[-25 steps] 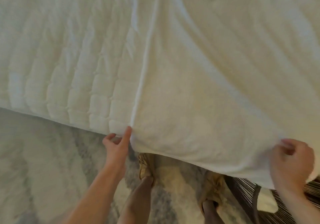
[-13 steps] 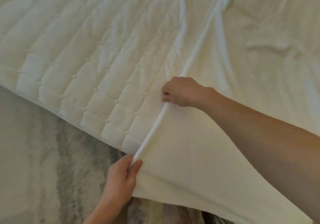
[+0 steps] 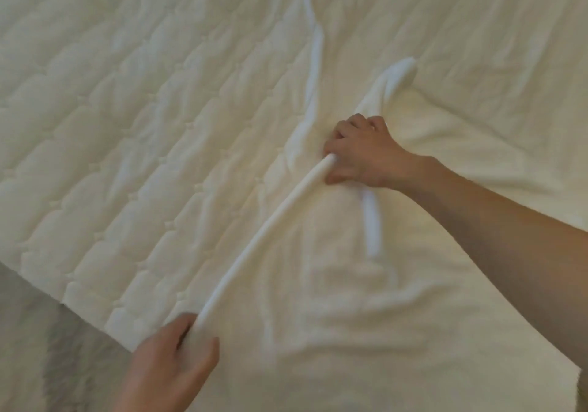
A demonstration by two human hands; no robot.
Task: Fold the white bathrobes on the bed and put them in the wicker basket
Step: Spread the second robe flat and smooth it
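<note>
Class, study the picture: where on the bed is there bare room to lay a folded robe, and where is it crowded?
Free: the quilted bedcover, bordered by the bed's near side and the rolled edge of the bathrobe. Crowded: everything right of that edge, where the bathrobe spreads, with the left hand and right hand gripping the edge.

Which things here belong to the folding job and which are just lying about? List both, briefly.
Job:
bathrobe, spread out
left hand, gripping its piped edge
right hand, gripping the same edge farther up

Lying about:
quilt under the bathrobe
rug on the floor
</note>
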